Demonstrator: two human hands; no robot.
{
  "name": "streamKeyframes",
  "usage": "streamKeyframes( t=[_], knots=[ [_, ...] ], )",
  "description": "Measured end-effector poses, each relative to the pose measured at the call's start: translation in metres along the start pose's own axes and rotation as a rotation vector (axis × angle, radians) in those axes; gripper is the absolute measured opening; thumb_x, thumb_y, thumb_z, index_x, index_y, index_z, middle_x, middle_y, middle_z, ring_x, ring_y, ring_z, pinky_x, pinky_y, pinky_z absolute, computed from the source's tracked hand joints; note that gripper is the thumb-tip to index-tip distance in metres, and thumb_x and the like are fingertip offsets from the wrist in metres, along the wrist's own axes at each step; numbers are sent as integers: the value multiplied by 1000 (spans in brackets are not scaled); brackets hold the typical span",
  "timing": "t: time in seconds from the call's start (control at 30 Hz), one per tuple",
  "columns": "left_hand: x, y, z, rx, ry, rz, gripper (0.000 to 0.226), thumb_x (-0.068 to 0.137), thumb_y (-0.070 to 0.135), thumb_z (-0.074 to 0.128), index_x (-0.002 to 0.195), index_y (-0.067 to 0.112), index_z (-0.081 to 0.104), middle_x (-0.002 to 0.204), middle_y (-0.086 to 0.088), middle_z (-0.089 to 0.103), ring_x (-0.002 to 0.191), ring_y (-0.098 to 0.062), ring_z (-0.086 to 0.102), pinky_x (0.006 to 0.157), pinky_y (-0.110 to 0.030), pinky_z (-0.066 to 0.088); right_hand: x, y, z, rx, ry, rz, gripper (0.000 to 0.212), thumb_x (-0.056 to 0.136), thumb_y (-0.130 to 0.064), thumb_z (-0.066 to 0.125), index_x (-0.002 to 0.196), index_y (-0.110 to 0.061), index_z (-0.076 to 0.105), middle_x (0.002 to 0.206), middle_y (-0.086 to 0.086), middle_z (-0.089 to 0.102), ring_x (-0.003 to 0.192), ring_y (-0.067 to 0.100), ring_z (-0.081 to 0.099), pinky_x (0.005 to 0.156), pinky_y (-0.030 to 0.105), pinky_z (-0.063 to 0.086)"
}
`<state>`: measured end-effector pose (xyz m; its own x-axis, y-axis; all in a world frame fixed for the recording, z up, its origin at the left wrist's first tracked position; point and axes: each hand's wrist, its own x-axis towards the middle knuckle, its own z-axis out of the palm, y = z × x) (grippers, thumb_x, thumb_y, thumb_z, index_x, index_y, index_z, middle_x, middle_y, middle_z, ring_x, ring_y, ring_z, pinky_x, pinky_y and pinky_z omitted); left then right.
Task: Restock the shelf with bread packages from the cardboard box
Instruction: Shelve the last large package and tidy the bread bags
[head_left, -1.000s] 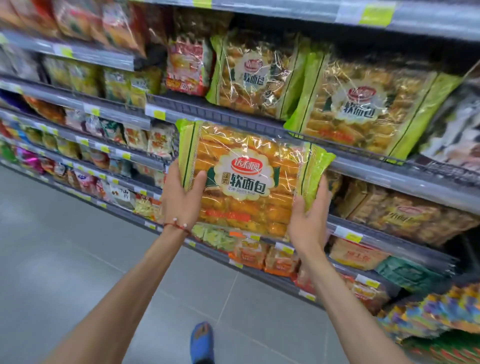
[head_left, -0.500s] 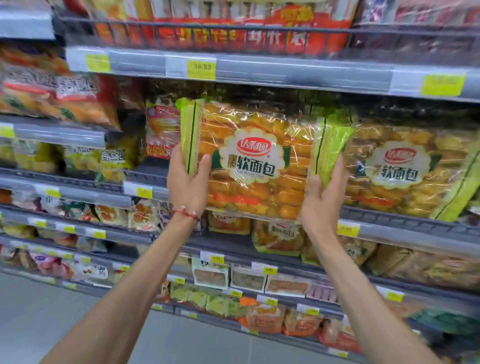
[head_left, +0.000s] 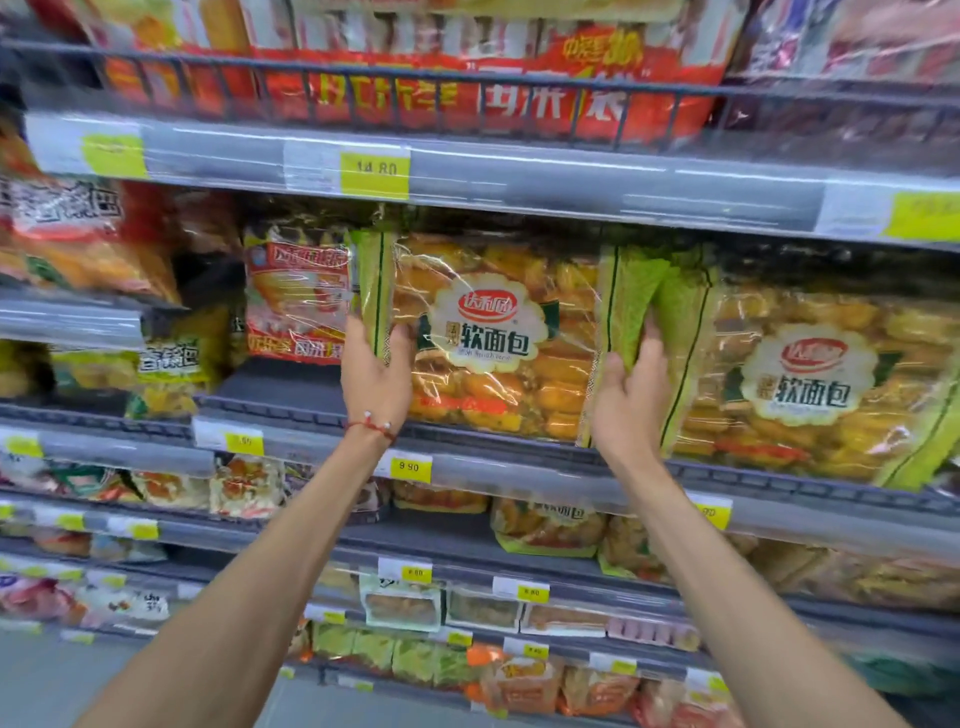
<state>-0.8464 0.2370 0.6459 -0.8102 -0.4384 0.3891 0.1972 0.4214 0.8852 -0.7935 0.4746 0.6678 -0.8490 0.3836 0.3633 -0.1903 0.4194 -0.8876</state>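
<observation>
A clear bread package with green side strips and golden rolls stands upright on the grey shelf, its bottom edge behind the shelf's low rail. My left hand grips its left green strip. My right hand grips its right green strip. A second identical bread package stands on the same shelf immediately to the right, touching the held one. The cardboard box is out of view.
A red-and-clear snack bag stands left of the held package with a bare stretch of shelf below it. The shelf above carries a 14.80 price tag and red packages. Lower shelves hold several smaller bread and snack packs.
Both hands have lifted the bread package up and pushed it forward onto the shelf beside the identical package. The view has tilted up and moved closer to the shelves.
</observation>
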Motion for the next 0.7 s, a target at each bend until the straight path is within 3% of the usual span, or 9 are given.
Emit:
streamKeyframes(
  t=[0.17,0.37,0.57,0.7],
  knots=[
    [8,-16,8,-7,-49,0,73,96,54,38,153,13,18,154,-6,34,142,-21,34,117,-44,30,6,13,15,32,28,66,61,111,-13,38,164,-28,12,168,-1,26,157,21,19,128,43,18],
    [17,-18,10,-64,-129,36,64,102,39,39,155,19,9,160,2,20,147,-14,21,122,-40,16,13,12,21,26,52,70,61,110,-12,39,164,-26,14,168,-5,23,155,16,23,118,23,15],
    [20,-22,13,-83,-169,-6,73,93,44,52,151,22,14,155,3,30,141,-17,30,119,-37,21,6,10,24,2,57,115,57,112,-16,34,164,-22,13,170,-3,22,157,19,18,129,38,17],
    [16,-16,2,-154,-179,-2,66,90,30,60,144,19,24,140,5,42,129,-13,43,114,-34,31,1,3,19,-56,32,125,58,112,-13,34,165,-21,11,169,-4,20,156,16,20,121,24,14]
  ],
)
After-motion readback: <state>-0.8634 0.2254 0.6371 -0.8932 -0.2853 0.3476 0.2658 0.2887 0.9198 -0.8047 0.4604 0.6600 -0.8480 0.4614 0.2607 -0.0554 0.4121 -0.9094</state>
